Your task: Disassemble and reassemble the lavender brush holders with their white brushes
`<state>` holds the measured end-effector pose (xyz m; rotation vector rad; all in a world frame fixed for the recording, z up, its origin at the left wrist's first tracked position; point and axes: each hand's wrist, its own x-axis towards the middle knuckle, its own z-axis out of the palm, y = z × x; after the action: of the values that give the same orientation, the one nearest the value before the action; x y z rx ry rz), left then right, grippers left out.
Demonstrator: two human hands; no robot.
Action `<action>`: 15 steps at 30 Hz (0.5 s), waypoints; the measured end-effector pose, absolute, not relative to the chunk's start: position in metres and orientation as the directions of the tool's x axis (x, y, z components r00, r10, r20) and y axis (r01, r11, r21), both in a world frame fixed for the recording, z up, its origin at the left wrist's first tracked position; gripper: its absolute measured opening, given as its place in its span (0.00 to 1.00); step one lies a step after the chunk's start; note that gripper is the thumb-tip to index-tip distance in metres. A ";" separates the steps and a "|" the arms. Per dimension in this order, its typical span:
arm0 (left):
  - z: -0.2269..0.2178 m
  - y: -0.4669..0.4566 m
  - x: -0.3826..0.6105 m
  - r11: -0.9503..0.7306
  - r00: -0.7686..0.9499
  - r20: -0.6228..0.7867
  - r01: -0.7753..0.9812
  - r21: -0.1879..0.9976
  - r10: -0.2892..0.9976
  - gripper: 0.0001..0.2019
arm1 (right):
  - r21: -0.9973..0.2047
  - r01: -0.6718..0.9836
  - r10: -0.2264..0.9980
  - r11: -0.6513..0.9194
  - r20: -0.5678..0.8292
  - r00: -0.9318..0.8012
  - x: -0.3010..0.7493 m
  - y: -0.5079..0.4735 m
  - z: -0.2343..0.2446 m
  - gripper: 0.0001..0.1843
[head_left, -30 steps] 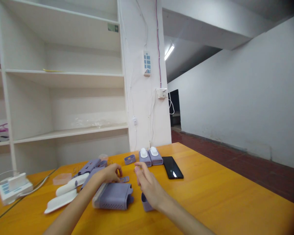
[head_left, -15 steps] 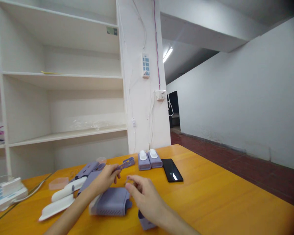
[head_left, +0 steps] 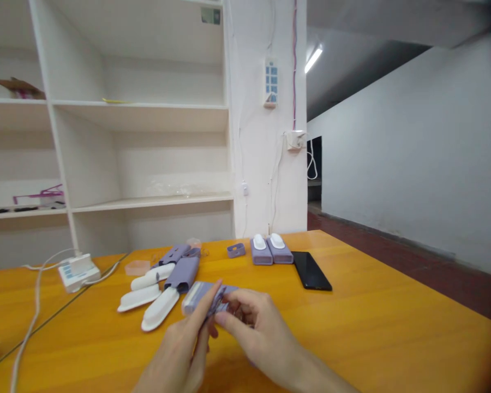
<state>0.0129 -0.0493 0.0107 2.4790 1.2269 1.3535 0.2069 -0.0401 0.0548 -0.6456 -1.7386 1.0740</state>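
Observation:
My left hand and my right hand meet low in the middle of the view. Between their fingertips is a small purple plastic part, gripped from both sides and largely covered by the fingers. Just behind lies a purple plastic case with a clear end, partly hidden by my hands. To its left, a purple sleeve rests against a white elongated piece. Two more white elongated pieces lie farther left.
Two purple cases with white tops stand at the back beside a black phone. A small purple ring-like part is left of them. A clear box, a power strip and a cable occupy the left.
My hands have come together on the small purple part. A purple strap-like part that extended from my left hand now lies at the back or is hidden. The camera has turned left and down.

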 end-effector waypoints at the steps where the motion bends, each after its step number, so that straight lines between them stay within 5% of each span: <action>1: 0.012 -0.051 0.014 -0.665 0.284 0.675 0.626 0.407 0.681 0.27 | -0.886 -0.055 0.801 0.461 0.442 -0.405 0.205 -0.040 0.054 0.10; 7: 0.032 -0.055 0.008 -0.666 0.277 0.716 0.665 0.339 0.641 0.16 | -0.869 -0.202 0.739 0.452 0.492 -0.460 0.201 -0.039 0.049 0.10; 12: 0.050 -0.049 -0.007 -0.741 0.345 0.835 0.663 0.107 0.429 0.19 | -0.863 -0.416 0.728 0.285 0.478 -0.492 0.201 -0.037 0.048 0.24; 15: 0.054 -0.049 -0.009 -0.759 0.408 0.815 0.648 0.059 0.412 0.21 | -0.867 -0.438 0.725 0.237 0.458 -0.515 0.200 -0.036 0.045 0.29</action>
<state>-0.0095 -0.0493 0.0539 2.8512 1.1013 1.5138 0.1997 -0.0362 0.0446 -0.2802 -1.5224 1.4818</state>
